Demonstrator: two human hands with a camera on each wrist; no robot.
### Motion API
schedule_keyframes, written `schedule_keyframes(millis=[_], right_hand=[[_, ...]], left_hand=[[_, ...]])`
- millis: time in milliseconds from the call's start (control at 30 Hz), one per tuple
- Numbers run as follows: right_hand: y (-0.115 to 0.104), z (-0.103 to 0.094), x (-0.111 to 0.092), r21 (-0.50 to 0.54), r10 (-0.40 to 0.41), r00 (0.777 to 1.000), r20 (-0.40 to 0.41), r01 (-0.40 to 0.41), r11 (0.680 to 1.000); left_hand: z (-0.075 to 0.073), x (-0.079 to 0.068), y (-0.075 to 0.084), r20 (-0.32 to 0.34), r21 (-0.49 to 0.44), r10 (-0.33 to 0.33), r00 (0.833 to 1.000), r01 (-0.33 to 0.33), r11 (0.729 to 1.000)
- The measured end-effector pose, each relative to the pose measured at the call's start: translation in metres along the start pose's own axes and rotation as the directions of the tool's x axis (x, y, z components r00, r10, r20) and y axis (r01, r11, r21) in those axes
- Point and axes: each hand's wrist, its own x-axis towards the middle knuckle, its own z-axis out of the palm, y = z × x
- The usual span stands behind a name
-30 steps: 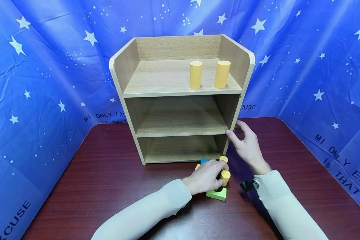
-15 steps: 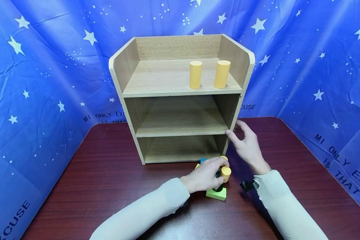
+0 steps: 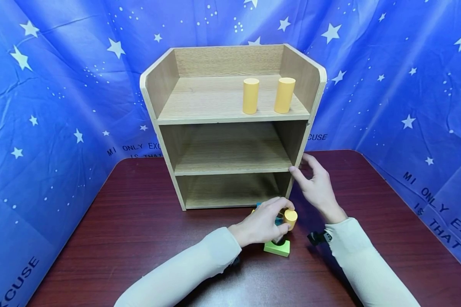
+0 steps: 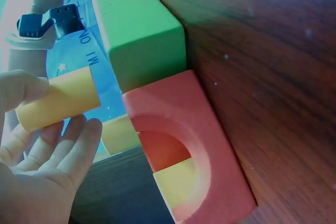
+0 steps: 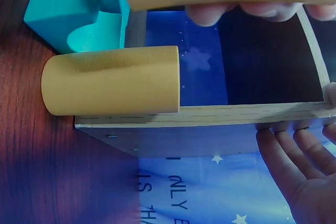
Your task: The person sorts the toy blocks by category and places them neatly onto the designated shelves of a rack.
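My left hand (image 3: 263, 222) grips a yellow cylinder block (image 3: 290, 218) between thumb and fingers, low in front of the wooden shelf unit (image 3: 234, 120). In the left wrist view, that cylinder (image 4: 60, 98) is raised beside a green block (image 4: 142, 35) and a red arch block (image 4: 210, 171). A second yellow cylinder (image 5: 113, 81) stands on the table at the unit's front right corner in the right wrist view; the left hand hides it in the head view. My right hand (image 3: 316, 185) rests against the unit's right side, thumb at the front edge of the middle shelf.
Two yellow cylinders (image 3: 250, 96) stand apart on the right half of the top shelf. A teal block (image 5: 65, 9) with a curved cutout sits beside the unit's base. Blue star-patterned cloth (image 3: 61, 85) encloses the dark red table (image 3: 119, 238).
The left hand has raised the yellow cylinder a little and carried it slightly toward the shelf unit, covering the standing cylinder behind. The right hand keeps its place.
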Motion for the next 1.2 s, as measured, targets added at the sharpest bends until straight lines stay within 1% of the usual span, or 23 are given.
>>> schedule_keyframes(millis=[367,500,700,767,1000,1133,1200], right_hand=[[0.000,0.000,-0.001,0.012,0.003,1.000,0.000,-0.003,1.000],[0.000,0.000,-0.001,0.019,0.007,1.000,0.000,-0.007,1.000],[-0.037,-0.004,-0.004,0.003,0.000,1.000,0.005,0.000,1.000],[-0.043,-0.005,-0.005,0.001,-0.004,1.000,0.006,0.004,1.000],[-0.043,-0.005,-0.005,-0.002,0.005,1.000,0.010,-0.005,1.000],[-0.040,-0.005,-0.004,-0.006,0.003,1.000,0.007,-0.003,1.000],[-0.034,-0.004,-0.004,-0.002,-0.002,1.000,0.006,0.002,1.000]], left_hand=[[-0.003,-0.003,-0.004,-0.082,-0.049,0.050,0.995,-0.054,0.997],[-0.005,-0.003,-0.006,-0.094,-0.078,0.066,0.993,-0.074,0.994],[-0.009,-0.006,-0.007,-0.102,-0.144,0.064,0.993,-0.078,0.986],[-0.010,-0.006,-0.007,-0.107,-0.145,0.066,0.992,-0.081,0.986],[-0.014,-0.008,-0.007,-0.124,-0.120,0.087,0.988,-0.102,0.987],[-0.016,-0.009,-0.008,-0.136,-0.101,0.100,0.986,-0.114,0.988],[-0.017,-0.010,-0.008,-0.137,-0.086,0.105,0.985,-0.117,0.989]])
